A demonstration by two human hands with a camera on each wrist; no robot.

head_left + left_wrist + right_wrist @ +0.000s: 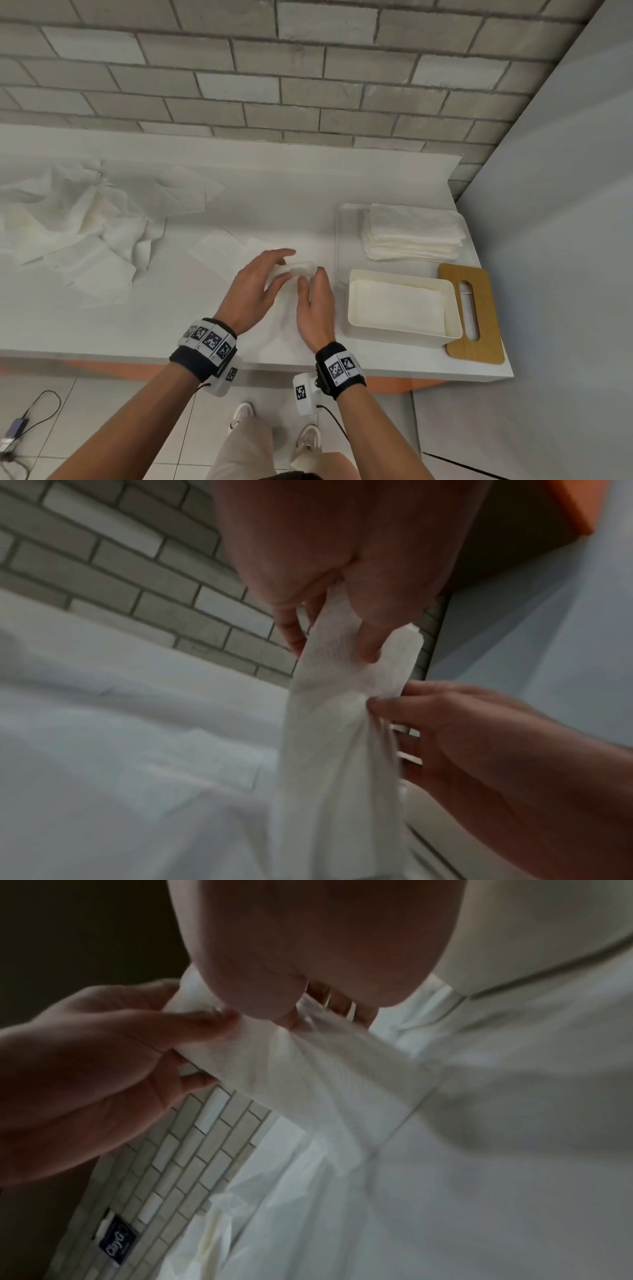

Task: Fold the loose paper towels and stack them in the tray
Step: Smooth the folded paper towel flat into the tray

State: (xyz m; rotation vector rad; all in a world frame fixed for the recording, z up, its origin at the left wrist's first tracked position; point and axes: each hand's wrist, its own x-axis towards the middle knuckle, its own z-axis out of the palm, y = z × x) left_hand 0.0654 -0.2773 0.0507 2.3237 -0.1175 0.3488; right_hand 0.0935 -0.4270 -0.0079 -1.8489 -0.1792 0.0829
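Observation:
I hold one white paper towel point(298, 269) a little above the counter, in front of me, and it hangs down between my palms. My left hand point(286, 264) pinches its upper left edge between thumb and fingers. In the left wrist view the towel point(335, 737) hangs from those fingers point(368, 645). My right hand point(311, 275) pinches the same towel just to the right; the right wrist view shows the towel point(308, 1074) bunched under its thumb. A white tray point(339, 236) at the right carries a stack of folded towels point(414, 233).
A heap of loose crumpled towels point(78, 219) covers the counter's left. One flat sheet point(219, 250) lies just beyond my hands. A cream box point(356, 308) with a towel inside and a bamboo lid point(486, 308) stand at the front right. A brick wall runs behind.

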